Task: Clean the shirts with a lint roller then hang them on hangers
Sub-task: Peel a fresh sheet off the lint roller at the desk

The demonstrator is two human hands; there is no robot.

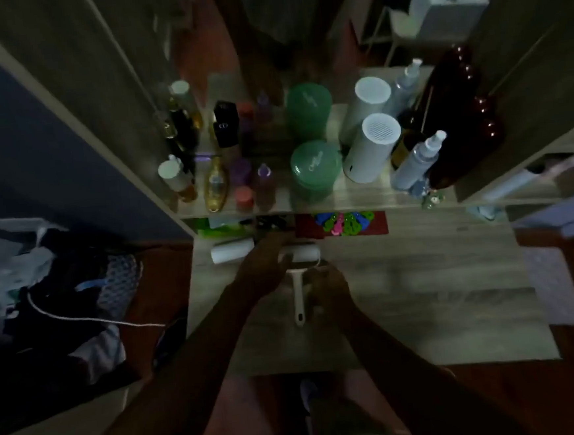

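Far left I see a dark clothes pile, then a spare roll on the table. My left hand grips the head of the lint roller. My right hand sits just beside the handle, its fingers too dim to tell.

One lint roller, one spare white roll. Shelf: one green jar, one white cylinder, one spray bottle, each doubled in the mirror; small bottles too blurred to count.
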